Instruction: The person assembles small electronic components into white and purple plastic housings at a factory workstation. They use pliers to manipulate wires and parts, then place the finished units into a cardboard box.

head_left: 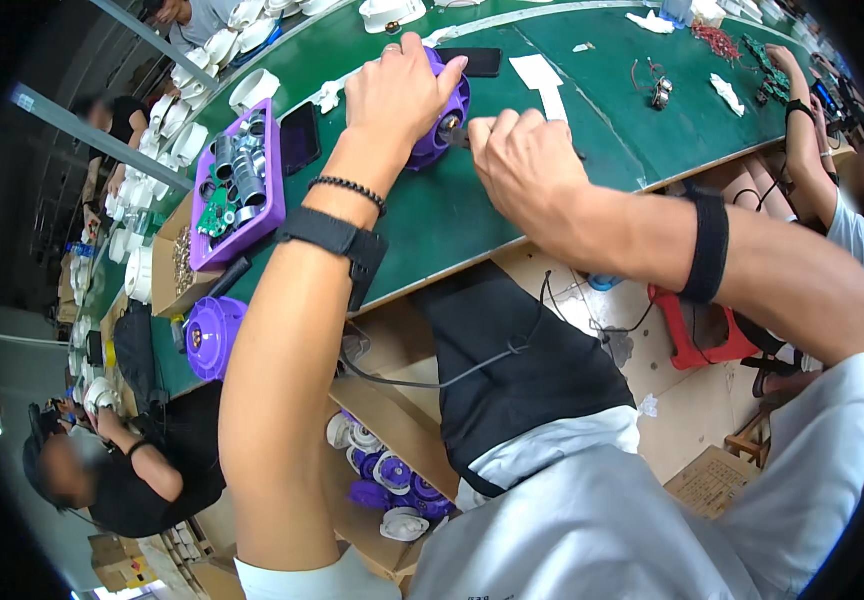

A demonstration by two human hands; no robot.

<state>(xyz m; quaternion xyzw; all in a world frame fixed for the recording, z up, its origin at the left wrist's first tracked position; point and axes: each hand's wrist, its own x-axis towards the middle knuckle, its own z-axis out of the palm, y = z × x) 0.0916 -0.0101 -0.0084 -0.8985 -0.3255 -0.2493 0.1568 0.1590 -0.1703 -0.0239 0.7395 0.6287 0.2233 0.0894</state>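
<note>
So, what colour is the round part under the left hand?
Purple; the round part shows best in the head view, under the left hand.

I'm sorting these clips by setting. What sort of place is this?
Probably a small-appliance assembly line: a long green workbench shared by several seated workers, a purple tray of motor parts, and white housings stacked in rows.

Both bare forearms stretched forward from the lower edge, meeting close together over the table's near edge. Left hand [399, 88] arched, knuckles up, fingers curled down in a closed grip; black strap and bead bracelet at the wrist. Right hand [524, 160] just beside it, fist-like, fingers tucked under, grip tight; dark band round the forearm, white sleeve at the elbow.
</note>
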